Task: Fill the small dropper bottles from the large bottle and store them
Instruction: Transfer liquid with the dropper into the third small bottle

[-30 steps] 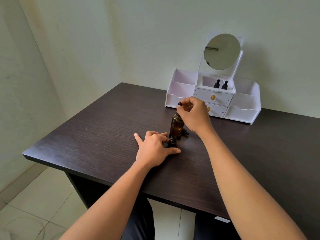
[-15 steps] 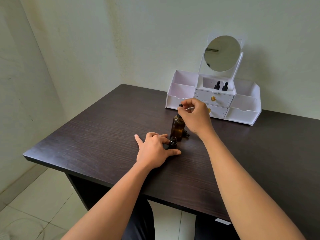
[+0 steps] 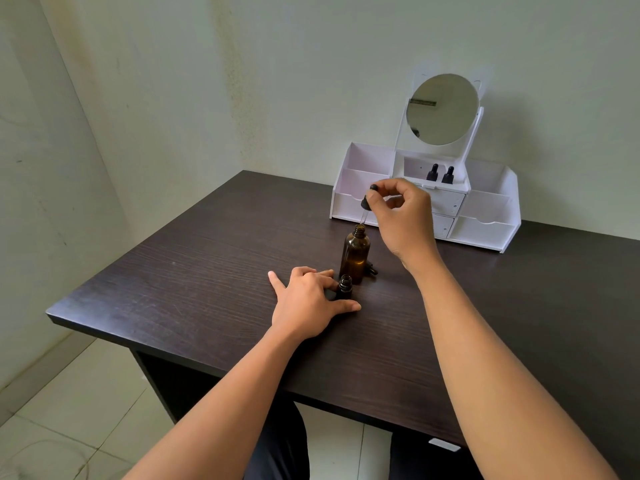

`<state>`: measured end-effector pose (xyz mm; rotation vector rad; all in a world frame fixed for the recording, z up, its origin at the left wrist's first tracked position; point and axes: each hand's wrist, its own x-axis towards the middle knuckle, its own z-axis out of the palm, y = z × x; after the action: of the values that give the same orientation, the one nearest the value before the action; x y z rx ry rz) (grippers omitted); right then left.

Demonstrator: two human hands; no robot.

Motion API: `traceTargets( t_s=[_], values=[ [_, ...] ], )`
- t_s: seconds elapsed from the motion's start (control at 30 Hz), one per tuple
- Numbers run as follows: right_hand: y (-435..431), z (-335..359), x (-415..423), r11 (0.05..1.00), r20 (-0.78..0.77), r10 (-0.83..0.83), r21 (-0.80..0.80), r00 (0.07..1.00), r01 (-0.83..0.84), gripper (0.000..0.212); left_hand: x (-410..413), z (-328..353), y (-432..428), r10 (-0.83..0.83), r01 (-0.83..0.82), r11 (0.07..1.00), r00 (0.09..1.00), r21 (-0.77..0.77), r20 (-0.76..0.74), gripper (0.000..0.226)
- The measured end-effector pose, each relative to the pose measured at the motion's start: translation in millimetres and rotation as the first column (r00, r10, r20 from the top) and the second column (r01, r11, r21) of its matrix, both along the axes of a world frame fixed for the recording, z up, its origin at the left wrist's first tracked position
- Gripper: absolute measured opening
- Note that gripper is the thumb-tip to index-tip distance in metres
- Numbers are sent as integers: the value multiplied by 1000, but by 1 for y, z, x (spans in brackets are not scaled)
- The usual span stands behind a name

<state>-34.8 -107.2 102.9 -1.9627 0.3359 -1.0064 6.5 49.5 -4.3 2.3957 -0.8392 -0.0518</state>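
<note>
A large amber bottle (image 3: pixel 355 252) stands open on the dark wooden desk (image 3: pixel 194 265). My right hand (image 3: pixel 401 216) pinches a black-capped dropper (image 3: pixel 367 202) above it, the glass tip just over the bottle's mouth. In front of the large bottle stands a small dark dropper bottle (image 3: pixel 345 287), uncapped, with my left hand (image 3: pixel 306 303) holding its base between thumb and fingers. A small black cap (image 3: pixel 372 270) lies on the desk behind the large bottle. Two capped small bottles (image 3: pixel 440 174) stand in the white organizer's top middle compartment.
The white organizer (image 3: pixel 485 223) with drawers and a round mirror (image 3: pixel 442 109) stands against the back wall. The desk's front edge runs near my forearms, and its left edge drops to a tiled floor (image 3: pixel 69 410).
My right hand has lifted the dropper up out of the large bottle. The left hand and small bottle have stayed in place.
</note>
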Motion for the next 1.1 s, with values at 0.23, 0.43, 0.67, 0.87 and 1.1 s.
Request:
traceTargets(
  t_s=[0.23, 0.43, 0.67, 0.87, 1.1],
  values=[
    [-1, 31, -15, 1000, 190, 1, -2, 982, -1, 5, -1, -1, 0, -3, 3, 1000, 1000, -29, -1, 63],
    [4, 38, -36, 999, 295, 10, 48, 956, -25, 8, -1, -1, 1, -7, 7, 999, 1000, -40, -3, 63],
    [17, 20, -59, 988, 336, 15, 139, 942, -66, 3, -1, 0, 0, -14, 14, 999, 1000, -37, -8, 65],
    [29, -3, -65, 982, 349, 24, 169, 937, -88, 4, -1, 1, 0, -6, 6, 999, 1000, -31, -1, 65],
    [39, -32, -65, 982, 355, 33, 164, 934, -97, 9, -2, -1, 0, -8, 8, 1000, 1000, -30, 7, 62]
  ],
)
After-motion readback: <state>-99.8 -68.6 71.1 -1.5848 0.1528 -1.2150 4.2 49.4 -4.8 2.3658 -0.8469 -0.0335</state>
